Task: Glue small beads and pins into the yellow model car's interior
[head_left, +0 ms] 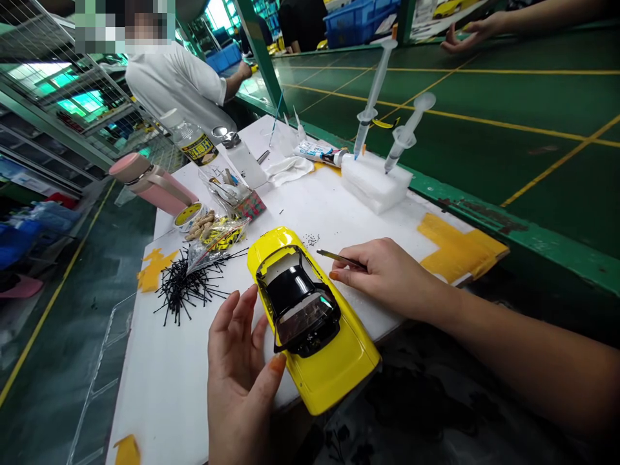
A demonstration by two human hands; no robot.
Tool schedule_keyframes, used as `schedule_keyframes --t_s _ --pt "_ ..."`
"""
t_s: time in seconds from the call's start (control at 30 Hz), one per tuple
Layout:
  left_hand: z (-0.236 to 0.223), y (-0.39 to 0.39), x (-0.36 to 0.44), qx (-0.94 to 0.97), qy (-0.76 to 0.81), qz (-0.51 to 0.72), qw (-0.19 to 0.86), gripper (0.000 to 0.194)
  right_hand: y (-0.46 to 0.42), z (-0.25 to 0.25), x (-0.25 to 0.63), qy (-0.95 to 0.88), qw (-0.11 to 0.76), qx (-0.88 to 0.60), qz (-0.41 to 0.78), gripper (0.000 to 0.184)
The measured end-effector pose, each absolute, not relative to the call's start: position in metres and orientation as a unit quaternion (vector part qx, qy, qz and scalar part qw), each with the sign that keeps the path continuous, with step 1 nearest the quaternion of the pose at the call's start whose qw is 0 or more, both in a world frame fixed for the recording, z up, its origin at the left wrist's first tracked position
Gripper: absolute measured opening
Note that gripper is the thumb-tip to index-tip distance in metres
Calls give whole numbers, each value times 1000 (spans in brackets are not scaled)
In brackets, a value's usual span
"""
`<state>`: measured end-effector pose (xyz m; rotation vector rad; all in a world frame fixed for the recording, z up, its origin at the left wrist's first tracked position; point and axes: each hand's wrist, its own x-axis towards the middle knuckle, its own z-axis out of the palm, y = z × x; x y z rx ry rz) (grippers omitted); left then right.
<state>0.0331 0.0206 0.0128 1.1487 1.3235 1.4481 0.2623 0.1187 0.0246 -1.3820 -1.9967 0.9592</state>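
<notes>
A yellow model car body [339, 361] with black trim and a clear windscreen lies aslant at the table's near edge, its near end jutting past the edge. My left hand [242, 368] is beside its left side, fingers loosely curved and apart, thumb tip at the body's edge; whether it presses there I cannot tell. Pinched in my right hand [382, 271] are dark, slender tweezers [339, 258], pointing left above the car's right side. Tiny black parts [311, 239] are scattered on the white tabletop just beyond their tips.
Left of the car lie a heap of black thin-stemmed pieces [184, 287] and a plastic bag [217, 239]. Behind stand a pink flask [150, 184], a bottle [194, 139] and syringes [372, 97] in a white foam block [375, 184]. A co-worker [179, 77] is at the upper left; another person's hand [477, 32] reaches over the green belt [533, 97].
</notes>
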Motion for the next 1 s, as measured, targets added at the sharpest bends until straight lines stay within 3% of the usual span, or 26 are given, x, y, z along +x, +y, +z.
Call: schedule_keyframes --t_s 1.0 --pt "15 20 36 456 534 575 419 72 118 19 261 -735 311 -492 347 28"
